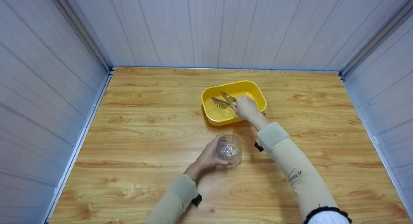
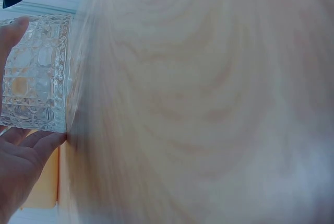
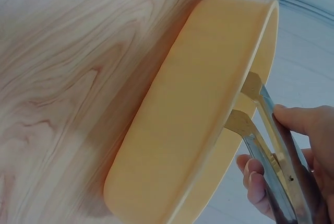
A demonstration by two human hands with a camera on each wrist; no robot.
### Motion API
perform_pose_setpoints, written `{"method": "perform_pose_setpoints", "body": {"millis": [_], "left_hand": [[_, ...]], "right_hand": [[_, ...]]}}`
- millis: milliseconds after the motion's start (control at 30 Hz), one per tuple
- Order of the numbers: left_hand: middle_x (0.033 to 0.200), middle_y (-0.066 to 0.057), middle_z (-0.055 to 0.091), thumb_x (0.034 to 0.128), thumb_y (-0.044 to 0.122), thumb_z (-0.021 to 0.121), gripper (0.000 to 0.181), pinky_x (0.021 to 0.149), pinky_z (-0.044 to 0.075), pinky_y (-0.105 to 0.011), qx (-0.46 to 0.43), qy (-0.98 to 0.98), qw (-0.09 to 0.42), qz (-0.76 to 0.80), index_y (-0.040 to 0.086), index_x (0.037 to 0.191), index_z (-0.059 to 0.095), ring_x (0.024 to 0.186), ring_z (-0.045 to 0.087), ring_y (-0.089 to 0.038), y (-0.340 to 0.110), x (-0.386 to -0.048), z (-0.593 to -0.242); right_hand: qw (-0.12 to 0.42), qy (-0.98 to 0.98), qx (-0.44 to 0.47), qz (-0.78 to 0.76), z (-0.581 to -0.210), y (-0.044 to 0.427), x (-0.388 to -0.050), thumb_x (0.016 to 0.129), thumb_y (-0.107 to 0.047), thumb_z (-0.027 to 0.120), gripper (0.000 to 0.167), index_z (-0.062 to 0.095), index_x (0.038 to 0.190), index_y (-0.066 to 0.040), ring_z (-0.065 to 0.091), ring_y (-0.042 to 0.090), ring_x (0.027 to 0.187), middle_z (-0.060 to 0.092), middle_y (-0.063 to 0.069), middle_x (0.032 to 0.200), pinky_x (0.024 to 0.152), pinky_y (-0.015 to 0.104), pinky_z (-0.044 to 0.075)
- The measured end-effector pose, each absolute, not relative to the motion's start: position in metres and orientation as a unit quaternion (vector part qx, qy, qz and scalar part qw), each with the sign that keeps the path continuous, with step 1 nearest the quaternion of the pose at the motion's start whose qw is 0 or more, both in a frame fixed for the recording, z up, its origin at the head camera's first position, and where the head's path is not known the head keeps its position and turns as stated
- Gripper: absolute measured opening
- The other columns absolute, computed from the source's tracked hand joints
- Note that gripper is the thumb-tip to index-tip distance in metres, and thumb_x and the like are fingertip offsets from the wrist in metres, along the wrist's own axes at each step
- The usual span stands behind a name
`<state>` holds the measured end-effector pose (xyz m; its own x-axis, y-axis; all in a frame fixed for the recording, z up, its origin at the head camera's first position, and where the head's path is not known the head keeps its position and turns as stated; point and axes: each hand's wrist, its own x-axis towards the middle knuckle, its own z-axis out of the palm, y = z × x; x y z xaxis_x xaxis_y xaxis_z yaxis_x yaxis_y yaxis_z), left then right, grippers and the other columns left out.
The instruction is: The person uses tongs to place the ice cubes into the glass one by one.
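My right hand holds metal tongs, thumb on one arm and fingers curled round the other. In the head view the tips of the tongs reach down inside a yellow rectangular tub, spread apart. The right wrist view has the tub's side wall hiding those tips. A clear cut-glass tumbler stands upright on the table in front of the tub. Round its left side curls my left hand. In the left wrist view, thumb and fingers lie on opposite sides of the patterned glass.
The wood-grain table lies under everything. Pale panel walls close it off at the back, left and right. Only a narrow strip of table separates the tumbler from the tub.
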<state>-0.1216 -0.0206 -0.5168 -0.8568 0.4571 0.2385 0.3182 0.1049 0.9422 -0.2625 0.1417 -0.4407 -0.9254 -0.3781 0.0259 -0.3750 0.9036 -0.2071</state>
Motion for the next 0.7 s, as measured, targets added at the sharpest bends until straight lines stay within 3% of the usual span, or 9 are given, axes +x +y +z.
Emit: {"method": "perform_pose_setpoints", "body": {"millis": [400, 700], "left_hand": [[0.121, -0.023, 0.046, 0.0533, -0.001, 0.080, 0.091, 0.096, 0.036, -0.045, 0.274, 0.740, 0.040, 0.613, -0.006, 0.130, 0.030, 0.112, 0.043, -0.036, -0.020, -0.121, -0.517], [0.122, -0.023, 0.045, 0.0518, -0.001, 0.081, 0.094, 0.097, 0.034, -0.045, 0.264, 0.743, 0.046, 0.613, -0.002, 0.131, 0.030, 0.113, 0.043, -0.036, -0.020, -0.121, -0.517]], "right_hand": [[0.005, 0.980, -0.188, -0.058, -0.439, 0.130, -0.271, 0.084, -0.026, 0.058, 0.030, 0.063, 0.080, 0.003, 0.059, 0.031, 0.066, 0.061, 0.017, 0.074, 0.055, 0.043, 0.050], [0.031, 0.984, -0.170, -0.036, -0.439, 0.124, -0.277, 0.085, -0.025, 0.056, 0.028, 0.062, 0.080, 0.002, 0.058, 0.027, 0.064, 0.061, 0.016, 0.075, 0.053, 0.040, 0.051]]}}
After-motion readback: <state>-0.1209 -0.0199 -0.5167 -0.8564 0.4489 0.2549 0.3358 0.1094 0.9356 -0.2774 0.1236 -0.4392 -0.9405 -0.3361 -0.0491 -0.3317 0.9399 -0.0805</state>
